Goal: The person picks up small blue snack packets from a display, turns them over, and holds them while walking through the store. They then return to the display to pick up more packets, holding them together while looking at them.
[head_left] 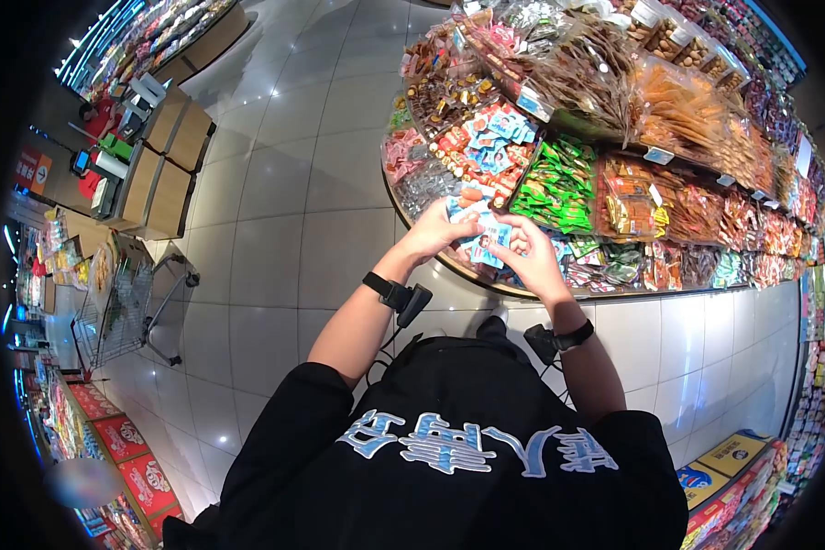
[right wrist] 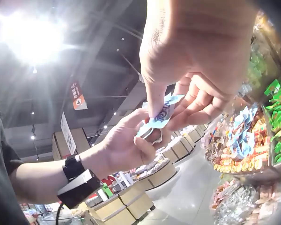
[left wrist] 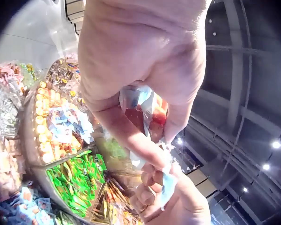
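Both hands meet in front of the body, over the near edge of a snack display. Between them is a small blue-and-white snack packet [head_left: 492, 240] with printed lettering, also seen in the right wrist view as a crinkled packet [right wrist: 163, 116]. My left hand [head_left: 434, 231] pinches it from the left, thumb and fingers bent round its edge. From the other side my right hand [head_left: 535, 264] grips it, its thumb pressing the face. In the left wrist view, reddish-brown sausage shapes show on the packet [left wrist: 144, 111], partly hidden by the left fingers.
Similar blue packets [head_left: 501, 137] lie in a display compartment beyond the hands, beside green packets [head_left: 556, 183]. Bagged snacks [head_left: 683, 96] rise behind them. A wire shopping cart [head_left: 115, 302] stands left on the tiled floor [head_left: 266, 247], with wooden checkout counters [head_left: 160, 179] behind it.
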Tool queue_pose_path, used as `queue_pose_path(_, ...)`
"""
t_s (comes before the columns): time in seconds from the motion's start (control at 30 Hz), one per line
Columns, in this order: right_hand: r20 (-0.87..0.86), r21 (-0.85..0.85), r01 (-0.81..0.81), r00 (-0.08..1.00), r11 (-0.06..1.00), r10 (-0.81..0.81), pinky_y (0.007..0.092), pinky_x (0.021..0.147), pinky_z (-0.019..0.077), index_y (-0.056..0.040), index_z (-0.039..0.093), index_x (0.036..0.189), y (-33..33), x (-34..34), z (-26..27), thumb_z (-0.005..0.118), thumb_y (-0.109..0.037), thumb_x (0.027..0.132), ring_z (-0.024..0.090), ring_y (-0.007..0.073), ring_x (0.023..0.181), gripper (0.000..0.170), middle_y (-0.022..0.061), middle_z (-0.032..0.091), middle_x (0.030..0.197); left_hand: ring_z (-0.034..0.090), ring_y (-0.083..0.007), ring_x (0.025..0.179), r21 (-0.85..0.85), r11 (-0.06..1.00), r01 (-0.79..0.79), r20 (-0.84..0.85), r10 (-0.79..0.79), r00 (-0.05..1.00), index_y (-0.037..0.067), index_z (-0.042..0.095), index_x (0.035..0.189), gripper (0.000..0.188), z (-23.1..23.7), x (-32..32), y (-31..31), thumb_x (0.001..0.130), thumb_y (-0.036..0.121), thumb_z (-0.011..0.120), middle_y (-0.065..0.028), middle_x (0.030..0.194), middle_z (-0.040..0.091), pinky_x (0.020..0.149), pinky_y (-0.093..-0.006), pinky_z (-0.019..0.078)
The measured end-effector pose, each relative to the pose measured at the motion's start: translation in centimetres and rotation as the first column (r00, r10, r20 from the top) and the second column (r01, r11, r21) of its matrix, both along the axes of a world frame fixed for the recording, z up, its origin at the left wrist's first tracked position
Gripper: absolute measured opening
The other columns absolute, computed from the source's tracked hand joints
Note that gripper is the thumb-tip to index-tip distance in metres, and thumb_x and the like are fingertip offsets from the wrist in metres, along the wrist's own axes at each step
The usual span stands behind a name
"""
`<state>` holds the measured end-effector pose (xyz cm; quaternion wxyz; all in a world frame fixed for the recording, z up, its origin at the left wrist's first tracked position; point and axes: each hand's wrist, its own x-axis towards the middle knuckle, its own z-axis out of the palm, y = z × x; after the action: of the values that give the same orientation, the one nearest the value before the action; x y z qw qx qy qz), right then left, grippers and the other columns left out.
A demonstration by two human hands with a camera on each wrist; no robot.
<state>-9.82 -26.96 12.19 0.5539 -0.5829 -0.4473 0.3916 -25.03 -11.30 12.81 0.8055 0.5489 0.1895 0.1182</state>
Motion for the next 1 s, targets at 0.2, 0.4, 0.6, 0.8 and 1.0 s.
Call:
queue_pose_path(0.2,-0.210,0.013,0.106,0.972,0.994,-0.101,0.0244,0.073,0.0532,-0.0007,0.056,0.101,-0.1,5.5,-0.3,0.067,0.000,0.088,0.065,0.0096,0.087,0.017,0.0076,0.067,0.098,0.063,-0.0088,0.084,-0.029,0.986,-0.163,0.027,0.164,0.986,0.005,0.044,0.132,0.057,2.0,4.8,-1.4,0.084,0.010,0.075,0.0016,0.094,0.059,0.061,-0.0244,0.0566)
queue_pose_path(0.4,-0.306,0.127,0.200,0.939,0.971,-0.154,0.0267,0.085,0.0500,0.0027,0.059,0.113,-0.5,9.7,1.7,0.063,-0.001,0.091,0.062,0.0108,0.095,0.023,0.0056,0.067,0.105,0.064,-0.0099,0.083,-0.060,0.982,-0.182,0.157,0.189,0.969,0.004,0.038,0.136,0.063,1.5,10.0,-2.2,0.084,0.006,0.074,0.0015,0.092,0.058,0.059,-0.0273,0.0605)
queue_pose_path(0.6,-0.327,0.161,0.152,0.940,0.975,-0.092,0.0275,0.087,0.0509,0.0018,0.060,0.115,-1.4,13.9,2.9,0.069,-0.004,0.089,0.063,0.0107,0.097,0.028,0.0057,0.067,0.107,0.051,-0.0029,0.075,-0.052,0.980,-0.191,0.161,0.197,0.967,0.011,0.042,0.127,0.055,5.0,14.0,-4.1,0.083,0.004,0.074,0.0075,0.082,0.049,0.060,-0.0173,0.0391)
queue_pose_path(0.8,-0.317,0.176,0.111,0.947,0.978,-0.051,0.0283,0.088,0.0507,0.0015,0.059,0.114,-2.1,16.1,3.3,0.069,-0.001,0.087,0.063,0.0111,0.098,0.029,0.0062,0.067,0.107,0.057,-0.0048,0.082,-0.076,0.972,-0.220,0.168,0.230,0.959,0.012,0.043,0.122,0.051,4.5,15.9,-4.8,0.083,0.002,0.075,0.0077,0.082,0.050,0.068,-0.0189,0.0464)
queue_pose_path(1.0,-0.433,0.202,0.230,0.893,0.952,-0.124,0.0290,0.089,0.0507,0.0009,0.056,0.116,-2.0,16.9,3.3,0.069,0.001,0.085,0.062,0.0118,0.098,0.034,0.0057,0.065,0.106,0.057,-0.0052,0.087,-0.185,0.970,-0.158,0.152,0.187,0.971,0.013,0.045,0.117,0.045,3.9,16.8,-3.8,0.084,0.000,0.073,0.0077,0.081,0.048,0.082,-0.0219,0.0473)
